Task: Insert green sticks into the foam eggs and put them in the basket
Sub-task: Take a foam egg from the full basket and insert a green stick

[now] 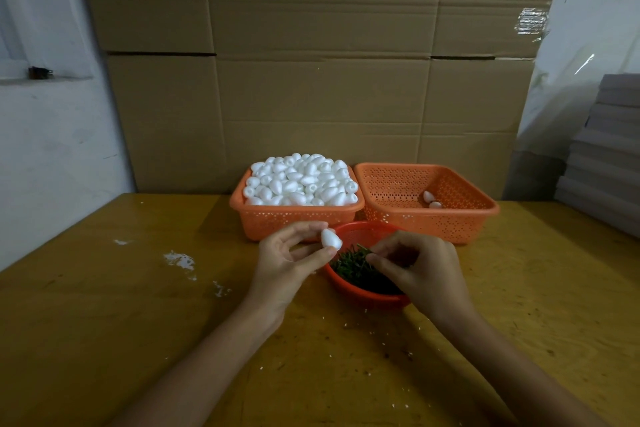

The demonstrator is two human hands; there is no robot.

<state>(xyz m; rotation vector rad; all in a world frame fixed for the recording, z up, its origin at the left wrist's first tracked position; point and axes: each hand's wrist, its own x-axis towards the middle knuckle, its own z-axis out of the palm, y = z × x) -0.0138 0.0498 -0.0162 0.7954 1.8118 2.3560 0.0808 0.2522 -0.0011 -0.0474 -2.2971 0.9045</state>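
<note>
Several white crumbs [180, 260] dot the wooden table [104, 322] at the left, and further in the left basket [298, 220], orange and heaped with loose eggs [299, 180], stands before the cardboard boxes [311, 45]. Just in front of it the left hand [287, 263] pinches one foam egg [331, 239] between thumb and fingertips, held above the rim of the red bowl [367, 298]. Over that bowl the right hand [422, 267] has its curled fingertips closed on the green sticks [356, 270] piled inside, while the right basket [450, 222] behind holds two eggs [429, 199].
</note>
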